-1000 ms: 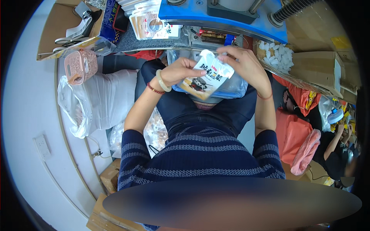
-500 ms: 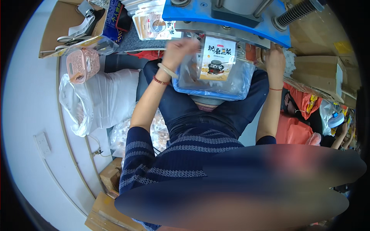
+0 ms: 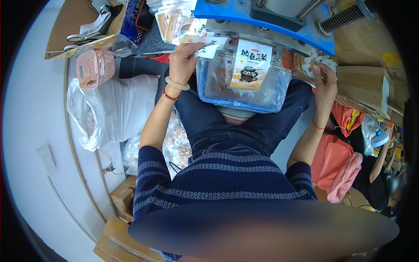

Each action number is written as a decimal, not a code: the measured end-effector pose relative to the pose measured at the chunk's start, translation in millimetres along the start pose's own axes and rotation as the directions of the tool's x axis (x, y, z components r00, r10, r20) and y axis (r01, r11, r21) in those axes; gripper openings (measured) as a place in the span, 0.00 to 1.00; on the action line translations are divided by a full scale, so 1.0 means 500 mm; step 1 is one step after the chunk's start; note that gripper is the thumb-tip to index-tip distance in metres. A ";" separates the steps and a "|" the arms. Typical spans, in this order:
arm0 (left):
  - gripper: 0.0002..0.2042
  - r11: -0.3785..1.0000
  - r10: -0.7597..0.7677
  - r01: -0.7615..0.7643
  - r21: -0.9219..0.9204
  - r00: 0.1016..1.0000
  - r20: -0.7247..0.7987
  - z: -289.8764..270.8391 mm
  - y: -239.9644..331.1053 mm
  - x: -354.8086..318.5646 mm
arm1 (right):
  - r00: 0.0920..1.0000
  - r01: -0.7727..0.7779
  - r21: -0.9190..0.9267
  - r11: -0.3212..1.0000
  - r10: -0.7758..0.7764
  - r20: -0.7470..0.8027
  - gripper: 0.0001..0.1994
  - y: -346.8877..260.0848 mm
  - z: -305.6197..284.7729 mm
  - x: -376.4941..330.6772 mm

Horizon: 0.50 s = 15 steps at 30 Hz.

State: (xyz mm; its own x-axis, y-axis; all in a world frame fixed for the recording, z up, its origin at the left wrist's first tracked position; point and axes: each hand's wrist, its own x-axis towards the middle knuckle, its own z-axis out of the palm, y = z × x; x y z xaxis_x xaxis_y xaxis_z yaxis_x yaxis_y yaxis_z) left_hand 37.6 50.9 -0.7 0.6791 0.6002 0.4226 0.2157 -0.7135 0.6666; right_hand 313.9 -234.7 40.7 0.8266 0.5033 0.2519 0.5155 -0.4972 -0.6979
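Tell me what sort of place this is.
Probably a small packing workshop: a blue sealing machine, a printed pouch over a clear tub, and cardboard boxes beside it.

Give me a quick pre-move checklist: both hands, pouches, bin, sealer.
1. Left hand has a pouch: ok, fingers on a white pouch.
2. Right hand has picked a white packet: cannot tell, only reaches them.
3. Standing pouch upright under blue machine: ok.
4. Clear bin steady on lap: ok.
5. Standing pouch sealed: cannot tell.
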 end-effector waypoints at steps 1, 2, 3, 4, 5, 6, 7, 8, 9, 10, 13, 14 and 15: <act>0.16 0.967 -0.167 0.172 -0.188 0.985 0.039 -0.003 0.013 -0.007 | 0.997 -0.035 0.292 0.956 0.012 0.079 0.11 -0.015 0.015 -0.016; 0.14 0.867 -0.316 0.332 -0.371 0.943 0.107 -0.001 0.028 -0.010 | 0.988 -0.085 0.547 0.833 0.001 0.153 0.11 -0.038 0.025 -0.032; 0.14 0.867 -0.315 0.333 -0.371 0.943 0.110 0.002 0.043 -0.011 | 0.974 -0.149 0.551 0.821 0.026 0.226 0.11 -0.070 0.042 -0.059; 0.13 0.827 -0.347 0.391 -0.403 0.920 0.181 0.005 0.061 -0.011 | 0.970 -0.088 0.426 0.901 -0.020 0.244 0.09 -0.080 0.068 -0.090; 0.12 0.782 -0.375 0.450 -0.430 0.892 0.253 0.008 0.077 -0.011 | 0.944 -0.037 0.426 0.904 -0.108 0.310 0.09 -0.116 0.078 -0.103; 0.11 0.760 -0.344 0.432 -0.485 0.901 0.264 0.014 0.093 -0.011 | 0.907 0.016 0.430 0.903 -0.194 0.373 0.08 -0.149 0.083 -0.109; 0.11 0.761 -0.341 0.433 -0.484 0.900 0.270 0.018 0.105 -0.007 | 0.910 0.011 0.430 0.903 -0.188 0.370 0.08 -0.171 0.082 -0.101; 0.11 0.725 -0.325 0.454 -0.518 0.888 0.324 0.017 0.116 -0.005 | 0.916 0.119 0.467 0.876 -0.278 0.289 0.09 -0.195 0.078 -0.085; 0.10 0.685 -0.306 0.475 -0.553 0.876 0.374 0.018 0.124 -0.005 | 0.908 0.230 0.491 0.840 -0.367 0.203 0.09 -0.223 0.069 -0.069; 0.10 0.686 -0.302 0.473 -0.553 0.876 0.375 0.020 0.127 -0.008 | 0.917 0.221 0.497 0.839 -0.352 0.188 0.09 -0.256 0.050 -0.059; 0.08 0.684 -0.278 0.484 -0.546 0.865 0.418 0.029 0.145 -0.005 | 0.881 0.342 0.463 0.818 -0.450 0.146 0.08 -0.251 0.067 -0.043; 0.08 0.684 -0.276 0.483 -0.547 0.865 0.419 0.024 0.149 0.003 | 0.852 0.395 0.411 0.822 -0.495 0.170 0.07 -0.241 0.079 -0.039; 0.09 0.692 -0.258 0.561 -0.454 0.780 0.571 0.016 0.151 0.014 | 0.853 0.395 0.409 0.823 -0.494 0.170 0.07 -0.233 0.075 -0.030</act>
State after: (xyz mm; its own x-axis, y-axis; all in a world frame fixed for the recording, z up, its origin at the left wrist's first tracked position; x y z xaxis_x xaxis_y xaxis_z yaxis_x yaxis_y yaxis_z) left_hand 64.4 -1.6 47.5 0.8741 0.4457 -0.1930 0.2122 0.0070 0.9772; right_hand 232.9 -157.9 93.2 0.4122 0.7947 0.4456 0.6582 0.0784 -0.7487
